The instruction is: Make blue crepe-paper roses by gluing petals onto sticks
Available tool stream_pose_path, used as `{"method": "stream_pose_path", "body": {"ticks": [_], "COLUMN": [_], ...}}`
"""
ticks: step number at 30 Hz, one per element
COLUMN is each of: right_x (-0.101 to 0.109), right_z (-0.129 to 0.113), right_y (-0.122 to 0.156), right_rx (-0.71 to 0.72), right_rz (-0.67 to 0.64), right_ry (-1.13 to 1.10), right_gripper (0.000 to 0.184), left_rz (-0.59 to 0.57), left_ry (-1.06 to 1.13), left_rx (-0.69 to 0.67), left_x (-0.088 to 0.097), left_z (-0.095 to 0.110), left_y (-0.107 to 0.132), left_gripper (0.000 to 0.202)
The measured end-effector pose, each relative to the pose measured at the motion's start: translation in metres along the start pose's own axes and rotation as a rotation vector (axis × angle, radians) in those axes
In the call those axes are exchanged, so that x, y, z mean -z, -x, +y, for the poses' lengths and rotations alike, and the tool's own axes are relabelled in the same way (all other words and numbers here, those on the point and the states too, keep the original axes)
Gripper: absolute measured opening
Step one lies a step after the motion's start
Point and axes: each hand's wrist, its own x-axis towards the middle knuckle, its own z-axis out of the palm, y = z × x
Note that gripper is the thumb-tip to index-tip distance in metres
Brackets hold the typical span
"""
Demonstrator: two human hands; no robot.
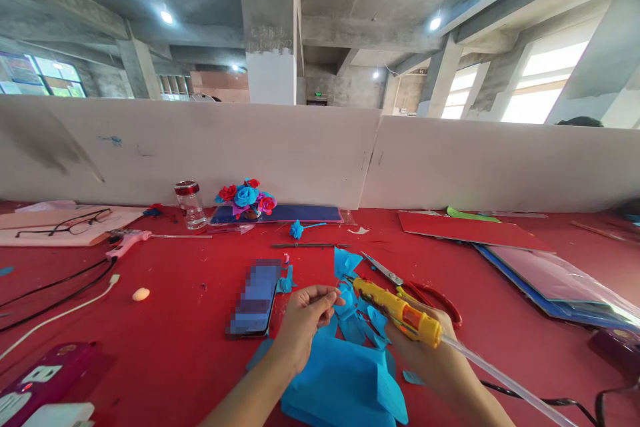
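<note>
Glue gun: yellow and orange plastic hot glue gun (400, 312) with a clear glue stick (505, 383) trailing from its back, lying in the right hand (430, 353), nozzle pointing left toward the blue pieces.
Right hand: wrapping closed around the glue gun, near right of centre.
Left hand (305, 320): pinching a small blue paper piece (345, 297) between its fingertips, just beside the nozzle.
Blue paper: large sheet of blue crepe paper (345, 383) lying under both hands on the red table (175, 340).
Phone: dark smartphone (255, 300) resting left of the left hand.
Scissors: red-handled scissors (415, 287) lying just beyond the gun.
Far: bouquet of blue and red paper roses (246, 197) sitting beside a glass jar (190, 203).
</note>
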Motion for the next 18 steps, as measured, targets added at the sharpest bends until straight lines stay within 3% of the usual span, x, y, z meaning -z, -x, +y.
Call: {"method": "stream_pose_path", "body": {"ticks": [6,12,18], "right_x": [0.002,0.001,0.001], "right_z": [-0.007,-0.002,0.002], "right_y": [-0.001,0.002,0.002], "right_rx": [0.023,0.008,0.016], "right_rz": [0.161,0.031,0.044], "right_ry": [0.029,0.028,0.026], "right_gripper": [0.012,0.008,0.007], "left_rz": [-0.013,-0.012,-0.020], "left_ry": [-0.055,-0.054,-0.073], "left_rx": [-0.014,-0.017,-0.030], "left_x": [0.000,0.002,0.001], "left_z": [0.001,0.000,0.001], "left_y": [0.000,0.000,0.001], "left_gripper": [0.025,0.025,0.026]}}
